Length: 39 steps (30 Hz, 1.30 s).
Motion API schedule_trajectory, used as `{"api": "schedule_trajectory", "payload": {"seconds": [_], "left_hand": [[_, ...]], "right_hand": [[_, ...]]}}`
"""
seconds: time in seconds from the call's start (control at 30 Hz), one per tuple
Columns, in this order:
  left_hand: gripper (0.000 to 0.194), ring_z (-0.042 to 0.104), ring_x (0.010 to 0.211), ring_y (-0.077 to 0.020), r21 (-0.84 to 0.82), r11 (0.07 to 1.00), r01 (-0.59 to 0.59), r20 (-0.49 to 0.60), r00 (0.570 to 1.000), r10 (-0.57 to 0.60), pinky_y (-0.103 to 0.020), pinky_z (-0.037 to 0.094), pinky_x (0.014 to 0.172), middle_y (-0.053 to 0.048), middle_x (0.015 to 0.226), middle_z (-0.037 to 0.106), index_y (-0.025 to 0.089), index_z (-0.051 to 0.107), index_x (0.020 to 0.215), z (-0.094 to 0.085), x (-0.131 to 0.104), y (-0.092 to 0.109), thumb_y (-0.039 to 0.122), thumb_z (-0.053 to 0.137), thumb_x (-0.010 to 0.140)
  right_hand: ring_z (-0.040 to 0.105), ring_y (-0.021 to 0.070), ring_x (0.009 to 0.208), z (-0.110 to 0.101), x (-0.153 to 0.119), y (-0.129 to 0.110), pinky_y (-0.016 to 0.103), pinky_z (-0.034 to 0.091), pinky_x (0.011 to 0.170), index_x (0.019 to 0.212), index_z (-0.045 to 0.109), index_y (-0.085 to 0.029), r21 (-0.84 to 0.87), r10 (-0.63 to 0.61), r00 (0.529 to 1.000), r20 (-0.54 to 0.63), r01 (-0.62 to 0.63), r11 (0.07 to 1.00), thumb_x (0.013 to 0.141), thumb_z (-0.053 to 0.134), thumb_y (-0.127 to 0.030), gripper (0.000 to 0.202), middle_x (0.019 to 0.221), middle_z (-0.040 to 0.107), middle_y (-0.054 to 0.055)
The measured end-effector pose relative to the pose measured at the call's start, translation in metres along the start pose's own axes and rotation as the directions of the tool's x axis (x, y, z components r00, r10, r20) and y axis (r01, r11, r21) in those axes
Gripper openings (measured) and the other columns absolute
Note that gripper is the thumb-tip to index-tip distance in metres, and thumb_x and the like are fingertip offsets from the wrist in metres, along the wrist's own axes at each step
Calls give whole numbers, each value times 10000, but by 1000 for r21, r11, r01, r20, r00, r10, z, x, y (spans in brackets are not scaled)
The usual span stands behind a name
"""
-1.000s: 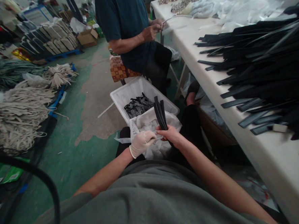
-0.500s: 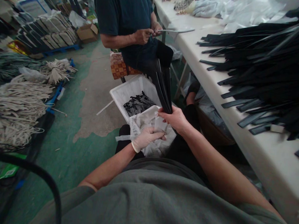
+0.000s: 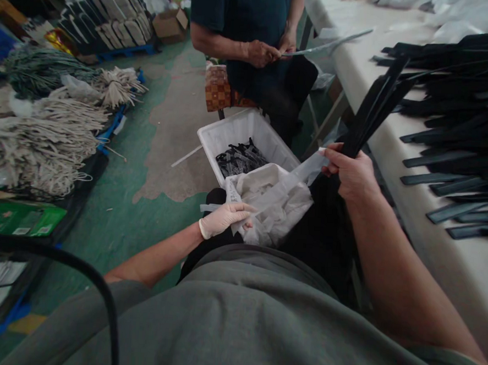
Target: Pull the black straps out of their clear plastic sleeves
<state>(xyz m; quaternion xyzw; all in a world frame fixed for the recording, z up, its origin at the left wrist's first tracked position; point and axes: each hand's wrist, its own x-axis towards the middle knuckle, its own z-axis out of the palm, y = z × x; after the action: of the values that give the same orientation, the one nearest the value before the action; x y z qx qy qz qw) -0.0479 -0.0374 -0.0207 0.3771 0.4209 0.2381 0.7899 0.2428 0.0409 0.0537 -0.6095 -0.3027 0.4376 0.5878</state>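
My right hand (image 3: 352, 170) is closed round a bundle of black strips (image 3: 375, 108) that slants up over the table's edge. Its fingertips also pinch one end of a translucent strip (image 3: 287, 186). That strip runs down to my left hand (image 3: 227, 217), which wears a pale glove and is closed on the strip's lower end. Beneath the strip lies an open white bag (image 3: 272, 220) with pale film pieces inside, on my lap. Just beyond, a white bin (image 3: 211, 142) contains short black and clear strips (image 3: 241, 157).
A cream table (image 3: 425, 199) on the right bears many black strips (image 3: 470, 130). Across from me a seated person (image 3: 246, 17) holds a thin strip (image 3: 326, 47). Bundles of beige cords (image 3: 44, 137) lie at the left, near a cardboard box (image 3: 170, 25).
My right hand has moved right and up with the black bundle, which now leans right. The translucent strip is stretched between my hands. The view has shifted.
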Motion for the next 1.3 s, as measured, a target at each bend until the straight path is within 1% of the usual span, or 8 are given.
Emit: {"api": "schedule_trajectory", "payload": {"seconds": [0.5,0.6,0.63,0.7,0.87,0.97,1.1,1.3], "left_hand": [[254,669,632,-174,506,855,113,251,929,-272,-243,510,616,-43,653,717,163,760,686,-19,-5,19,413,794,655],[361,692,746,-194,302,947,107,-40,994,-99,-314,537,726,-83,764,736,101,737,776,-63,-4,59,461,726,744],[374,689,784,-178,250,968,5,-272,960,65,-325,528,761,-64,766,730,90,717,785,-86,-6,79,460,666,808],[451,654,1005,-165,212,958,-195,-611,738,285,-317,472,853,9,843,719,101,697,921,-139,-18,124,432,395,971],[569,439,1322,-97,226,918,-325,-822,443,359,-243,399,907,136,938,674,229,626,1086,-211,-55,179,291,63,1033],[418,519,1228,-51,104,931,-349,-810,513,283,-211,426,933,142,927,693,248,614,1048,-179,-49,136,319,202,1052],[234,687,885,-111,-128,957,-260,-724,684,89,-301,541,853,19,864,723,188,642,919,-88,-17,38,250,430,998],[174,661,626,-104,-783,597,-172,-434,840,-327,-265,539,735,15,683,661,155,622,778,-1,7,-25,250,603,922]], "right_hand": [[359,45,413,16,-5,14,188,470,448,776,608,-193,-67,15,996,90,-9,998,703,772,-191,180,552,524,-87],[363,45,406,12,-8,32,205,465,424,852,626,-179,-175,117,966,231,-77,981,767,747,-456,313,677,637,-24],[364,45,400,10,-12,39,208,453,414,880,631,-171,-206,165,944,285,-108,973,792,696,-549,394,720,665,4],[369,51,394,5,-23,52,218,435,408,933,638,-162,-246,252,888,385,-164,955,818,580,-686,540,752,679,37],[425,81,438,-10,-65,79,248,425,472,1004,620,-178,-293,360,760,541,-230,928,845,506,-709,566,771,655,29],[468,88,493,-19,-88,86,234,383,492,919,622,-172,-314,414,693,590,-275,909,862,569,-606,441,749,641,17],[456,99,464,-28,-110,84,227,330,473,751,604,-162,-404,533,624,572,-352,844,816,634,-563,408,507,539,-21],[416,85,417,-36,-130,62,231,314,456,608,585,-169,-531,513,692,507,-218,819,837,615,-471,380,424,499,-22]]}}
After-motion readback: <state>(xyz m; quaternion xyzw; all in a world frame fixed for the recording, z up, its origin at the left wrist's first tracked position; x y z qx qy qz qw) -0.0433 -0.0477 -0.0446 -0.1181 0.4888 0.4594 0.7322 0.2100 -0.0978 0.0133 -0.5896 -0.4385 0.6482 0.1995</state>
